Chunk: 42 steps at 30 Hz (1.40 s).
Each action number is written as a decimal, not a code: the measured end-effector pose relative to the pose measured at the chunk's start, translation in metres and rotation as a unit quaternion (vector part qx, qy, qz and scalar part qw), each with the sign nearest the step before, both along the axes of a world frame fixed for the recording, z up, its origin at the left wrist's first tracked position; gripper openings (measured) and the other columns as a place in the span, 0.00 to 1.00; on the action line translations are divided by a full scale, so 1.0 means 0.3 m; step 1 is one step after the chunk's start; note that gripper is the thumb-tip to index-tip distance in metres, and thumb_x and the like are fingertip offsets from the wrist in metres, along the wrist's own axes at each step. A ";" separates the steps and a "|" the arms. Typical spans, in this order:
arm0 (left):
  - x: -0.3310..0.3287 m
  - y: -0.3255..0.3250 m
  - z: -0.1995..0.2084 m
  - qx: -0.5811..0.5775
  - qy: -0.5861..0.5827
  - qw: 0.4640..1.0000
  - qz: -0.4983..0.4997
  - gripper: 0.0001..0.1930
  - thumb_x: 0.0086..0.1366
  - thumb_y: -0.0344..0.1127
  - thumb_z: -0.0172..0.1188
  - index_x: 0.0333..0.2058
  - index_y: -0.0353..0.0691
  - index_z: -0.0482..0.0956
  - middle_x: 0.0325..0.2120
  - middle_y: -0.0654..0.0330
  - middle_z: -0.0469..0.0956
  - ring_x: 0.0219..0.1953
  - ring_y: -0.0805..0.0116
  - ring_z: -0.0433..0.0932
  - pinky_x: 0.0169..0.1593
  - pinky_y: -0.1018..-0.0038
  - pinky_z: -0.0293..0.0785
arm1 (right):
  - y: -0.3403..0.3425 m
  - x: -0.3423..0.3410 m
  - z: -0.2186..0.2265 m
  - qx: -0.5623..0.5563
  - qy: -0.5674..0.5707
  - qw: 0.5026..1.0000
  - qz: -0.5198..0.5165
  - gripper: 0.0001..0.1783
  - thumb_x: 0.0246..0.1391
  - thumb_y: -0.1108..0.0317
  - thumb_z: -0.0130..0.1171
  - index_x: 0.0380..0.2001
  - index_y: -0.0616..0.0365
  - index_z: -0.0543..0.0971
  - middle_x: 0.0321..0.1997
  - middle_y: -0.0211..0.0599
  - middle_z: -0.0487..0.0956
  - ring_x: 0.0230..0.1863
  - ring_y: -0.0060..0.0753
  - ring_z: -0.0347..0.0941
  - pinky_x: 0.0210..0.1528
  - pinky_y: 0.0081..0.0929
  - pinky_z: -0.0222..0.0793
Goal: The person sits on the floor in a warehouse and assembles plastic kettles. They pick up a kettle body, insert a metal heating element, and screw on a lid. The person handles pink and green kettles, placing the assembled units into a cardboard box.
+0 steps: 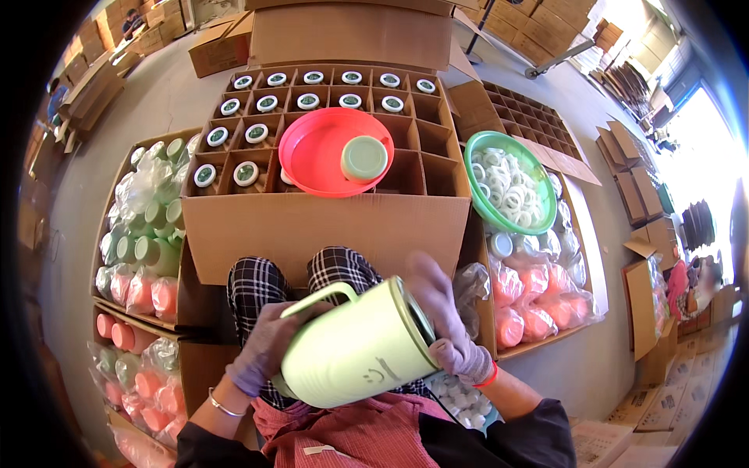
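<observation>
A light green handled tumbler mug (355, 347) lies tilted across my lap, its dark mouth end facing right. My left hand (273, 343), in a pale glove, is closed around the mug near its handle and base end. My right hand (449, 324), also gloved, is at the mouth end, with the thumb by the rim and the fingers stretched out and smeared by motion. Nothing shows in that palm. Ahead stands a divided carton (328, 234) with several white-lidded cups in its cells. A red basin (300, 168) rests on the dividers, holding a small pale green cup (363, 159).
A green basin (477, 187) of white rings sits at the right, over a carton of bagged pink and clear cups (538, 288). Cartons of bagged green and pink cups (156, 249) flank me on the left. White small parts (468, 402) lie low beside my lap.
</observation>
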<state>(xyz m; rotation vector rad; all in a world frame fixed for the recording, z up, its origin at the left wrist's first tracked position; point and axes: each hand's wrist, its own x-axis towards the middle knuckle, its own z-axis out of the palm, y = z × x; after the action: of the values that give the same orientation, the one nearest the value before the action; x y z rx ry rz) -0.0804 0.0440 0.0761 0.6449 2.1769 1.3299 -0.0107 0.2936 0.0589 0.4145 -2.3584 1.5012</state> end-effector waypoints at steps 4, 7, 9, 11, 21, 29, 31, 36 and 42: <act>-0.018 0.018 -0.001 0.057 0.457 0.887 -0.023 0.12 0.62 0.39 0.57 0.38 0.38 0.83 0.42 0.53 0.84 0.47 0.51 0.82 0.60 0.55 0.71 | -0.022 -0.026 -0.026 -0.465 -0.366 0.803 -0.073 0.28 0.70 0.49 0.45 0.66 0.52 0.63 0.68 0.36 0.63 0.67 0.35 0.61 0.71 0.33 0.54; -0.040 0.003 -0.002 0.107 0.378 0.919 -0.010 0.13 0.62 0.38 0.58 0.40 0.36 0.82 0.42 0.52 0.83 0.46 0.52 0.82 0.58 0.57 0.73 | -0.018 -0.036 -0.034 -0.437 -0.325 0.837 -0.055 0.27 0.72 0.49 0.43 0.67 0.50 0.63 0.66 0.40 0.64 0.65 0.37 0.64 0.69 0.34 0.58; -0.051 -0.010 0.003 0.150 -0.045 0.982 0.103 0.15 0.61 0.35 0.60 0.44 0.34 0.81 0.44 0.51 0.83 0.42 0.55 0.84 0.51 0.66 0.80 | 0.015 -0.045 -0.005 0.007 -0.159 0.979 -0.123 0.34 0.69 0.45 0.43 0.69 0.53 0.61 0.72 0.54 0.57 0.72 0.52 0.55 0.72 0.41 0.51; -0.053 -0.010 0.008 0.069 0.185 0.980 0.008 0.14 0.62 0.34 0.60 0.44 0.34 0.82 0.41 0.50 0.84 0.39 0.58 0.85 0.46 0.73 0.81 | 0.036 -0.051 0.021 0.029 0.054 0.991 0.123 0.44 0.61 0.37 0.47 0.70 0.57 0.60 0.75 0.60 0.48 0.75 0.63 0.43 0.74 0.53 0.40; -0.045 0.034 0.039 0.166 0.313 0.935 0.031 0.17 0.58 0.45 0.66 0.39 0.37 0.82 0.40 0.53 0.83 0.44 0.60 0.83 0.55 0.64 0.77 | 0.039 -0.030 -0.107 -0.313 -0.353 0.877 -0.088 0.45 0.65 0.31 0.39 0.69 0.56 0.60 0.71 0.49 0.62 0.71 0.47 0.59 0.73 0.39 0.50; -0.058 -0.050 -0.018 0.147 0.069 0.983 0.088 0.16 0.70 0.38 0.54 0.45 0.31 0.82 0.35 0.56 0.84 0.34 0.75 0.82 0.37 0.77 0.77 | 0.051 -0.066 0.128 0.040 0.024 0.972 0.228 0.51 0.52 0.36 0.60 0.70 0.55 0.59 0.77 0.59 0.42 0.77 0.64 0.36 0.75 0.51 0.35; -0.060 -0.035 -0.010 0.156 0.063 0.970 0.173 0.13 0.65 0.35 0.57 0.42 0.33 0.83 0.33 0.53 0.84 0.38 0.68 0.83 0.45 0.74 0.77 | -0.015 -0.072 0.099 -0.138 -0.076 0.973 0.168 0.50 0.48 0.45 0.65 0.70 0.54 0.58 0.77 0.54 0.39 0.78 0.56 0.34 0.75 0.49 0.35; -0.094 -0.031 0.024 0.114 0.322 0.924 0.171 0.10 0.65 0.32 0.56 0.34 0.31 0.82 0.34 0.49 0.84 0.41 0.51 0.84 0.56 0.59 0.75 | -0.073 -0.107 0.018 -0.269 -0.136 0.948 0.105 0.49 0.50 0.49 0.62 0.70 0.57 0.57 0.77 0.50 0.43 0.78 0.49 0.36 0.76 0.44 0.35; -0.138 -0.135 0.013 0.152 0.238 0.936 0.211 0.12 0.66 0.33 0.56 0.39 0.29 0.82 0.33 0.54 0.85 0.39 0.63 0.83 0.52 0.66 0.76 | -0.108 -0.224 0.072 -0.168 -0.101 0.970 0.144 0.53 0.49 0.37 0.61 0.70 0.59 0.58 0.76 0.54 0.45 0.78 0.52 0.39 0.75 0.48 0.35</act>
<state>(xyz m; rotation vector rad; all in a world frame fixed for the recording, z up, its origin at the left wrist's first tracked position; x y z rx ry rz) -0.1219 0.0034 0.0801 0.6964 2.6250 1.9259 -0.0781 0.2613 0.0804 0.5590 -2.1934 2.1281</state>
